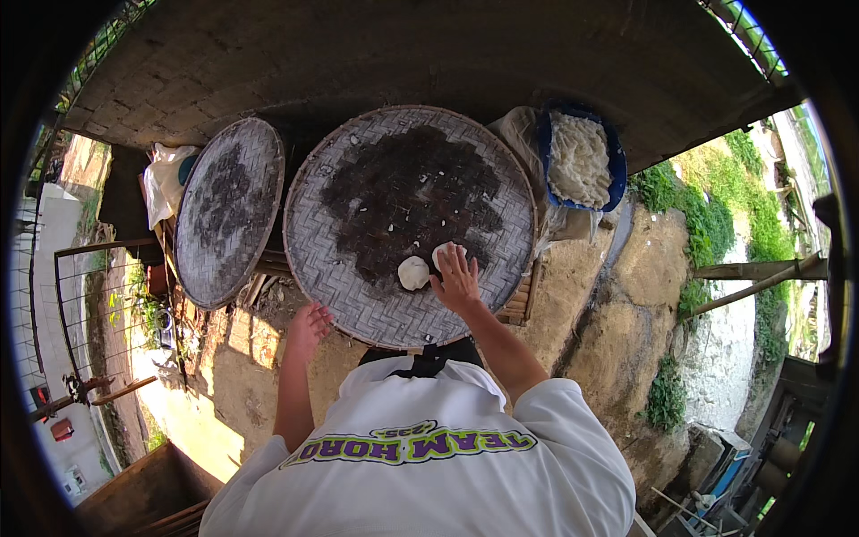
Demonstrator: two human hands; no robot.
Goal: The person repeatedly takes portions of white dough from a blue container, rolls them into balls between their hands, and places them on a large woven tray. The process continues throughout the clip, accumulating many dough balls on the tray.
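"Fingers (453,259) of our right hand (459,281) are lying spread and nearly straight over a white lump (438,255); are we gripping it?"

"We are resting them on top rather than closing round it, and they are hiding much of it from us."

"Where is its neighbour sitting?"

"Just to the left, we are seeing a rounded, dough-like ball (413,274), sitting near our side of the big round woven bamboo tray (309,224), at the lower edge of its dark patch (394,192)."

"What is our left hand (309,325) doing?"

"We are holding it by the tray's near left rim, fingers loosely bending, partly open, with nothing showing in them. Whether it is touching the rim, we are not managing to tell."

"What else are we seeing?"

"Beyond the tray's right side, a blue tub (618,177) is holding white, lumpy mash (577,157); at the left, another woven tray (195,246) is lying beside a white plastic bag (164,183)."
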